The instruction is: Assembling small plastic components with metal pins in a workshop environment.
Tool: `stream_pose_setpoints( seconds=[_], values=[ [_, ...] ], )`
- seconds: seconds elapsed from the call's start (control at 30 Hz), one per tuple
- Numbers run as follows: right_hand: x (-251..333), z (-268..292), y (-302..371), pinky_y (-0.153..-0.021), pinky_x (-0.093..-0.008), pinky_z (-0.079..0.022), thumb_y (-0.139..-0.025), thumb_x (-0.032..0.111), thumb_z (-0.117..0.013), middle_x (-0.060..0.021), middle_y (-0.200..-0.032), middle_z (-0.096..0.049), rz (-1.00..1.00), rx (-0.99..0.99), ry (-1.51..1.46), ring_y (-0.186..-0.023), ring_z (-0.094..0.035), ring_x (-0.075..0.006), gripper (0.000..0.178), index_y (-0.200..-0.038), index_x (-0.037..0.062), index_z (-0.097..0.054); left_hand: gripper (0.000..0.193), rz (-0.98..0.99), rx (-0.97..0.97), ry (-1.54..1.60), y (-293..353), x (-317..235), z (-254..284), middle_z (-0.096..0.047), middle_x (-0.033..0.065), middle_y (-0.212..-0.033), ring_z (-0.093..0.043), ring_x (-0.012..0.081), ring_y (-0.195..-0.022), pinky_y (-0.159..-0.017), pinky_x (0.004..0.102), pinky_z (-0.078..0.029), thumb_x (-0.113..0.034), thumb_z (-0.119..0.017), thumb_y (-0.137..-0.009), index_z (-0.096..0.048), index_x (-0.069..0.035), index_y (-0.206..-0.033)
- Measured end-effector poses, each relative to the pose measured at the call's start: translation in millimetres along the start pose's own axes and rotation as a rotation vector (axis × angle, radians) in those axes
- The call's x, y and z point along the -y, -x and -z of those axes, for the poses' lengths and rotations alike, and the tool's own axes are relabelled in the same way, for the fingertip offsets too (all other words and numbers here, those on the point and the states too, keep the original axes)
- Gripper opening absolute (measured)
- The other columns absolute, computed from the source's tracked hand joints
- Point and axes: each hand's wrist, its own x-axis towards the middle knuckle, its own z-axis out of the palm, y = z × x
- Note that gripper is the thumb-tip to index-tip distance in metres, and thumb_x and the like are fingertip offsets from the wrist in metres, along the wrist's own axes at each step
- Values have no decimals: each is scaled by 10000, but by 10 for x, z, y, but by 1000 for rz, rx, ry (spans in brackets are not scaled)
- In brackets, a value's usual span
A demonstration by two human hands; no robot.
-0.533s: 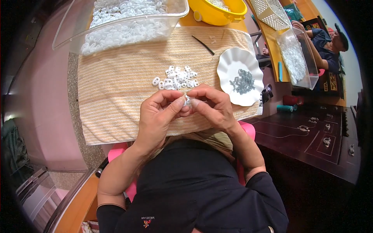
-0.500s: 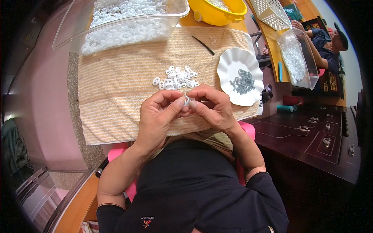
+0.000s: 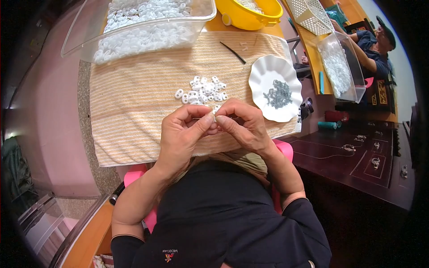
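Observation:
My left hand [image 3: 185,127] and my right hand [image 3: 241,120] meet over the near part of a striped towel. Thumbs and forefingers of both pinch a small white plastic piece [image 3: 215,110], mostly hidden by the fingertips. Just beyond them lies a loose pile of white two-holed plastic pieces [image 3: 203,90], which look like cord locks. To the right of the pile, a white scalloped plate [image 3: 260,78] carries a heap of tiny grey pieces [image 3: 280,94] resembling springs, too small to be sure.
Under everything spreads the striped towel [image 3: 134,98]. A clear bin [image 3: 147,40] of white pieces and a yellow basin [image 3: 250,18] stand at the back. A thin black stick [image 3: 233,52] lies near the plate. At far right a person [image 3: 375,49] sits by another clear bin [image 3: 335,67].
The white piece has sunk deeper between my fingertips, so less of it shows. My right fingers have shifted slightly; both hands stay in nearly the same place.

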Motion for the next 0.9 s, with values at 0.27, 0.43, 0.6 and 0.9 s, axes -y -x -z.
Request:
stream_pose_setpoints(
  seconds=[0.27,0.43,0.6,0.9],
  values=[
    [-34,20,26,-691,-233,-488,-932,87,-573,-50,-848,-562,-42,12,46,-759,-577,-94,110,-908,-19,-592,161,6,-8,8,22,-18,-9,-657,89,-904,-654,131,-799,-742,255,-568,-38,-624,-892,-599,44,-1029],
    [-43,19,35,-657,-242,-501,-959,81,-510,-62,-868,-523,-29,-101,-84,-711,-545,-95,122,-920,-31,-539,152,21,-50,52,1,-40,10,-649,84,-889,-653,136,-804,-736,269,-575,-34,-626,-889,-593,38,-1019],
    [-61,27,24,-648,-229,-489,-954,78,-527,-58,-872,-521,13,-57,-41,-724,-550,-91,118,-919,-33,-550,133,18,10,28,7,-30,-5,-647,79,-864,-646,122,-774,-735,248,-558,-68,-643,-887,-595,17,-978],
    [-82,37,32,-635,-215,-472,-933,41,-548,-56,-871,-536,73,15,51,-715,-567,-91,73,-923,-27,-575,118,33,26,-14,8,-10,5,-643,56,-811,-620,97,-716,-682,229,-527,-92,-660,-880,-595,-4,-926]
  ],
)
